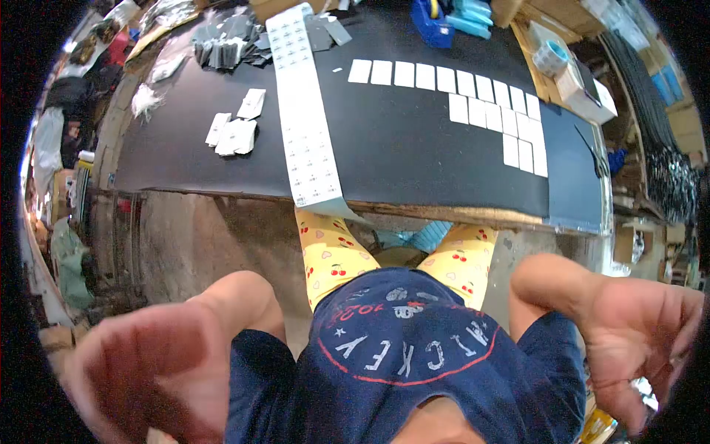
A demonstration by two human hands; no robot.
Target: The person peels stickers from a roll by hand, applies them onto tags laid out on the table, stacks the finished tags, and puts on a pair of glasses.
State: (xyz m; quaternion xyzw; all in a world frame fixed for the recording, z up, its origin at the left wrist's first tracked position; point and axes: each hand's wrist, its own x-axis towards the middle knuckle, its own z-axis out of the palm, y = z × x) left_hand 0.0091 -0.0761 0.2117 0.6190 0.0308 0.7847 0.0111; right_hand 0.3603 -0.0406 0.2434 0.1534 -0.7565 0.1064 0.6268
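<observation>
My left hand (151, 370) is raised close to the camera at the lower left, smeared by motion, with its fingers not clear. At the lower right my right hand (643, 344) is also raised, palm showing and thumb apart from the fingers; nothing shows in it. Both hands are away from the black table (399, 148). A long strip of printed labels (303, 111) lies across it and hangs over the front edge. White cards (404, 75) lie in rows to the right. A small pile of white cards (237, 138) lies left of the strip.
Dark grey cards (229, 44) are heaped at the back left. A blue bin (433, 26) stands at the back. A tape roll (551, 58) sits on a box at the right. Black cord-like bundles (651, 103) hang at the far right.
</observation>
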